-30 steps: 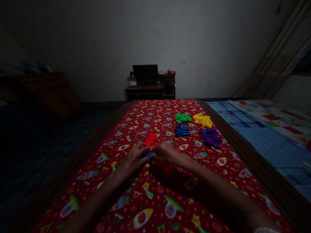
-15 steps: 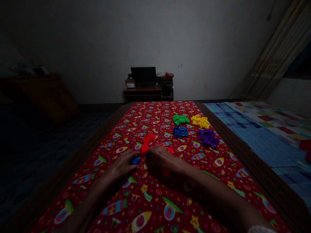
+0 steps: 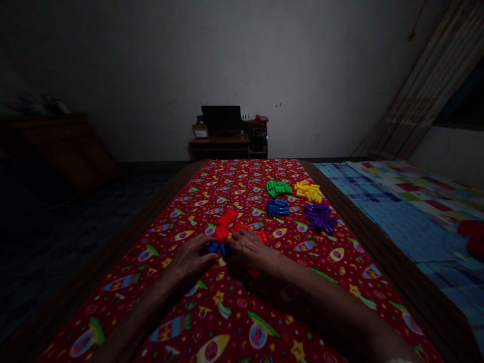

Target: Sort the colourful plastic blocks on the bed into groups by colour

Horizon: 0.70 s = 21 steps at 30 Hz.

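Note:
Both my hands rest on a red patterned cloth [image 3: 234,312]. My left hand [image 3: 191,256] and my right hand [image 3: 249,249] meet at a small cluster of blue pegs [image 3: 218,248], fingers curled down onto them. Just beyond lie red pegs [image 3: 226,223], and more red pegs [image 3: 261,235] sit by my right fingers. Farther off are sorted piles: green pegs [image 3: 278,188], yellow pegs [image 3: 308,191], blue pegs [image 3: 277,206] and purple pegs [image 3: 319,216].
The cloth covers a long wooden-edged table [image 3: 372,242]. A checked bedsheet [image 3: 408,206] lies to the right. A desk with a dark screen [image 3: 225,132] stands at the far wall. A curtain [image 3: 423,96] hangs at the right. The room is dim.
My hands parted half a second ago, the left drawing blue pegs back; now they have closed together again on the blue pegs. The view has tilted slightly.

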### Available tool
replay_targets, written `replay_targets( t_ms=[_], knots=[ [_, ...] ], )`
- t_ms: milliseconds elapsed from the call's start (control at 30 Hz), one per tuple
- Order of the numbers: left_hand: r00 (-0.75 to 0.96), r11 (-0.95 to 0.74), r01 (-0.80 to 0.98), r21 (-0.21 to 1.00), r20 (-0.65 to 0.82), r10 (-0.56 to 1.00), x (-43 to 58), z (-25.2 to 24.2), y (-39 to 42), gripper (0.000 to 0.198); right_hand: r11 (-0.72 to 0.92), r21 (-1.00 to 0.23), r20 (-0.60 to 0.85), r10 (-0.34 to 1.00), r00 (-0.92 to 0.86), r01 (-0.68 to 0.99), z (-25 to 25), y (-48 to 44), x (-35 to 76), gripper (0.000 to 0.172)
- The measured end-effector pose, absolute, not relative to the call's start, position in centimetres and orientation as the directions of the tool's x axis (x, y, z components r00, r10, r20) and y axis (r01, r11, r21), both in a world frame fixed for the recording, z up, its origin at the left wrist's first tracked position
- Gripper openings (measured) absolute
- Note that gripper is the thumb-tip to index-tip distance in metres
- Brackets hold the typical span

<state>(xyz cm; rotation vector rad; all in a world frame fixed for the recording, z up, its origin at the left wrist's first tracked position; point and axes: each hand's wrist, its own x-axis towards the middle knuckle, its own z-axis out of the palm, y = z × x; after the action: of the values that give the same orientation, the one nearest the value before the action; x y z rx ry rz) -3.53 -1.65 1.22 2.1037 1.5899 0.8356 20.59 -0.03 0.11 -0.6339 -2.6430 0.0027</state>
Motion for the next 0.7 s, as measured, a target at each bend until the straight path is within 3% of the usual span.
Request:
replay_targets(
  t_ms=[100, 233, 367, 467, 567, 700],
  knots=[
    [0.220, -0.331, 0.679, 0.655, 0.249, 0.943, -2.9, 0.5, -1.6, 0.034, 0.888, -0.108, 0.372, 0.454, -0.810, 0.448, 0.3, -0.5, 20.3, 0.045],
    [0.225, -0.350, 0.645, 0.680, 0.269, 0.936, -2.3, 0.1, -1.7, 0.035, 0.850, -0.210, 0.359, 0.527, -0.770, 0.484, 0.6, 0.3, 19.7, 0.033],
    [0.225, -0.366, 0.634, 0.681, 0.291, 0.930, -2.2, 0.1, -1.9, 0.034, 0.834, -0.267, 0.474, 0.550, -0.688, 0.483, 1.8, 3.2, 21.6, 0.028],
    [0.216, -0.363, 0.639, 0.678, 0.295, 0.931, -2.1, 0.2, -2.0, 0.036, 0.765, -0.291, 0.537, 0.628, -0.563, 0.575, 2.8, 5.9, 24.8, 0.025],
    [0.215, -0.369, 0.629, 0.684, 0.303, 0.928, -2.0, 0.2, -2.0, 0.036, 0.601, -0.312, 0.471, 0.770, -0.429, 0.736, 3.3, 7.8, 28.1, 0.021],
    [0.204, -0.373, 0.607, 0.702, 0.315, 0.927, -2.0, 0.2, -2.1, 0.036, 0.398, -0.253, 0.320, 0.895, -0.312, 0.882, 3.4, 8.5, 30.8, 0.025]
  ],
)
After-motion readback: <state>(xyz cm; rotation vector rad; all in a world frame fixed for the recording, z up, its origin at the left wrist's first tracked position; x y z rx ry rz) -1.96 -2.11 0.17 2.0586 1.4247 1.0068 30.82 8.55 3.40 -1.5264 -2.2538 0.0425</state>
